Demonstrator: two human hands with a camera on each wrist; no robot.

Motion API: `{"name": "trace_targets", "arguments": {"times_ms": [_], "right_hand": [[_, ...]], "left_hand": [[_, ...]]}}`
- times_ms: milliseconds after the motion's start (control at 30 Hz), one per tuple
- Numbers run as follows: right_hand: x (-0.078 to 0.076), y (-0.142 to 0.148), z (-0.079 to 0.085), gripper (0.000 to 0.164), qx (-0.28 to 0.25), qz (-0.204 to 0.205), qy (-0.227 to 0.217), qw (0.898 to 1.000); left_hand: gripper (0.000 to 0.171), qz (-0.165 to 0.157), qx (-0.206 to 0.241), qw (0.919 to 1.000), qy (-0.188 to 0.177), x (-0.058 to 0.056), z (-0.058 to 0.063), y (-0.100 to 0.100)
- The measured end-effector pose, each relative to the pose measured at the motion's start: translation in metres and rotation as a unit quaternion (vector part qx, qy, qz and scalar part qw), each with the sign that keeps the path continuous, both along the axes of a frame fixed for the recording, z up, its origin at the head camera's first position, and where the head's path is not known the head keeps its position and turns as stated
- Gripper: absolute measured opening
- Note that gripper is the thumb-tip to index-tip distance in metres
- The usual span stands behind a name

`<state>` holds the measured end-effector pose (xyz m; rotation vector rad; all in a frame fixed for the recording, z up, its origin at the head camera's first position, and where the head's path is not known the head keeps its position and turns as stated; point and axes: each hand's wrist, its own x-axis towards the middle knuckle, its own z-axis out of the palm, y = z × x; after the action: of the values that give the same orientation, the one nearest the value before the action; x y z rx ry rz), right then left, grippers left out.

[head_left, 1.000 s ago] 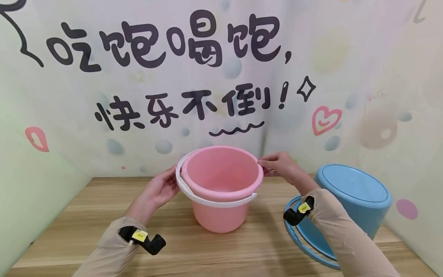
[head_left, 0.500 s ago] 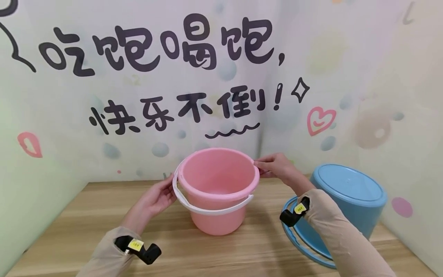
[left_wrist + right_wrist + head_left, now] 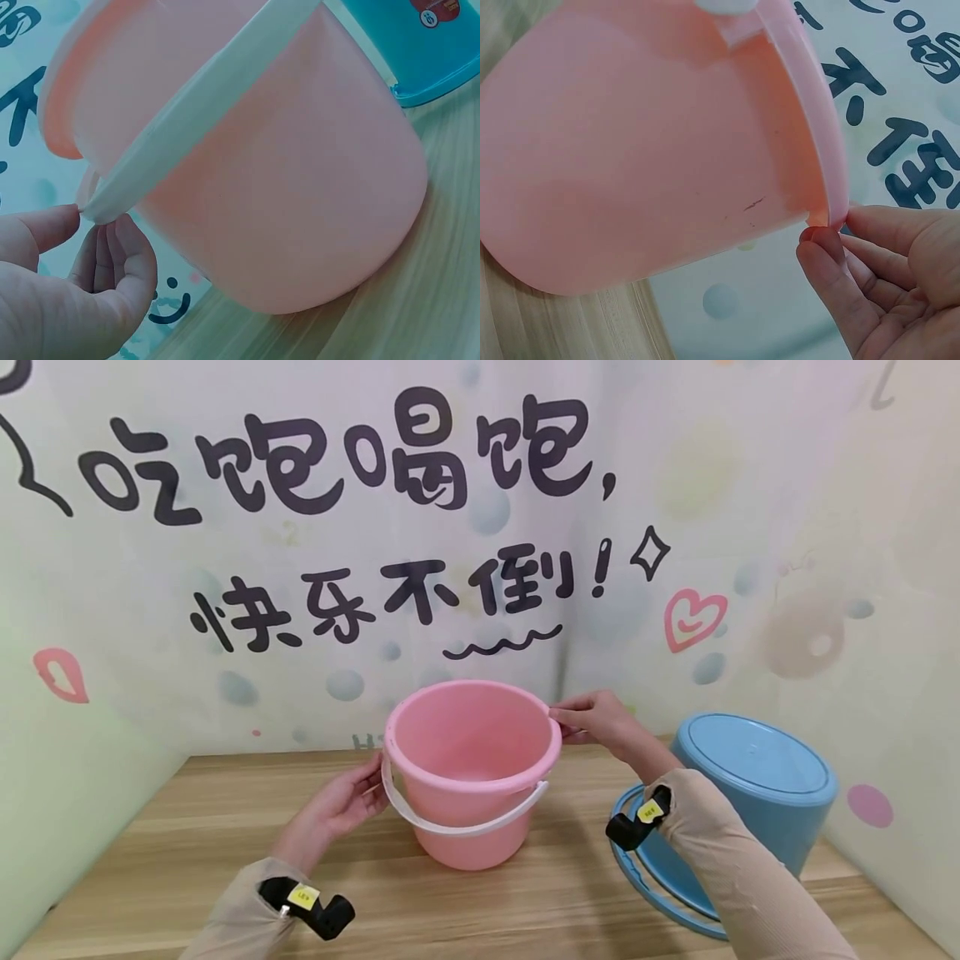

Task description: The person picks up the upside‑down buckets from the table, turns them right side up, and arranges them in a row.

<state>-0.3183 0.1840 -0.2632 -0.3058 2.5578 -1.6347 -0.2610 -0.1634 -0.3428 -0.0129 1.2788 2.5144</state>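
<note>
Your left hand (image 3: 341,802) pinches the white handle (image 3: 195,112) between thumb and fingertips; your right hand (image 3: 603,724) has thumb and fingers clamped on the rim (image 3: 829,135) of the pink bucket (image 3: 476,847). The bucket stands mouth up on the wooden table (image 3: 420,910), between your hands. The wall (image 3: 630,685) behind reads "吃饱喝饱, 快乐不倒!" The blue bucket (image 3: 757,760), bottom up near your right forearm, bears a red sticker (image 3: 439,9), its print too small to read; so are the yellow tags (image 3: 303,896) on your wrists.
</note>
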Motion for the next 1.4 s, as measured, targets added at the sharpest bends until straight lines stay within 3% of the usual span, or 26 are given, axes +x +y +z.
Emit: {"name": "trace_targets", "arguments": {"times_ms": [333,633,967,1400], "right_hand": [[0.0,0.0,0.001,0.034,0.01,0.001,0.002,1.0],[-0.001,0.0,0.002,0.034,0.004,0.002,0.0,1.0],[0.004,0.006,0.003,0.035,0.006,0.015,0.006,1.0],[0.026,0.022,0.008,0.033,0.048,0.017,0.009,0.999]], "left_hand": [[0.032,0.01,-0.04,0.9991,0.011,-0.003,-0.012,0.006],[0.029,0.019,-0.053,0.9984,0.009,-0.002,-0.011,0.007],[0.02,0.004,-0.09,0.9954,0.033,0.007,-0.009,-0.001],[0.012,-0.041,-0.117,0.9914,0.041,0.031,-0.006,0.003]]}}
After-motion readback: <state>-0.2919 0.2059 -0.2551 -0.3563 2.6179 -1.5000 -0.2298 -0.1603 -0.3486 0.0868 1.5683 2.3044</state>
